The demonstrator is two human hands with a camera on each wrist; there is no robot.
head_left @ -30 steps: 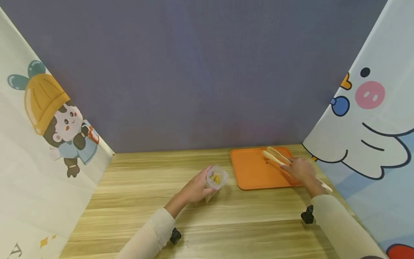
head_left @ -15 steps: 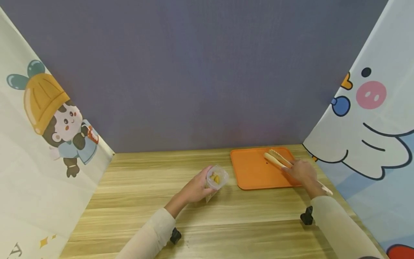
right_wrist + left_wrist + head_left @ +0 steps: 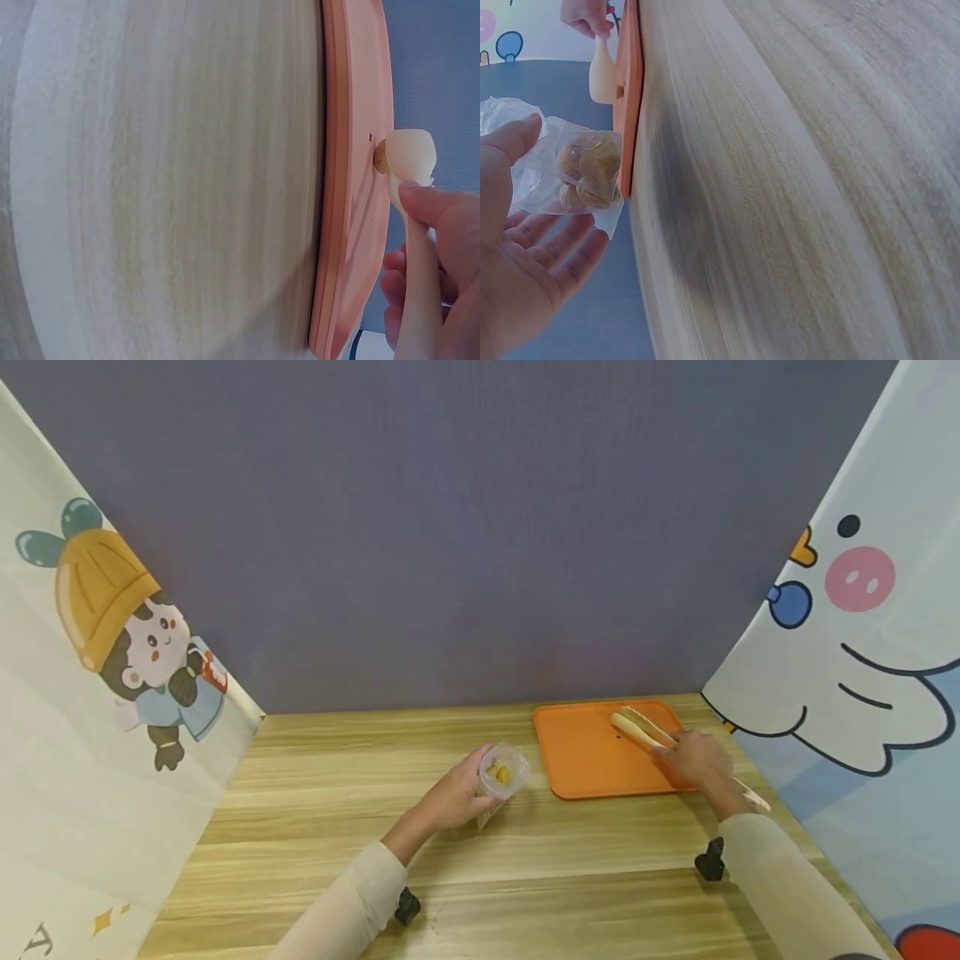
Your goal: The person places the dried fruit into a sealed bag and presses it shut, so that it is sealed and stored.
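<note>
In the head view my left hand holds a clear plastic bag upright, its mouth open upward. Several brown, rounded lumps sit at the bottom of the bag in the left wrist view; their kind does not show. My right hand grips cream-coloured tongs about the middle, with their ends low over the orange tray. Right at the tongs' head in the right wrist view is a small brown, rough piece, partly hidden by it.
The tray lies at the back right of the wood-grain table, left of a printed side wall. A grey partition rises behind the table. Small dark specks lie on the tray.
The tongs have turned and shifted slightly to the right over the tray, showing more of the ridged arm. My left hand and the bag have stayed in place.
</note>
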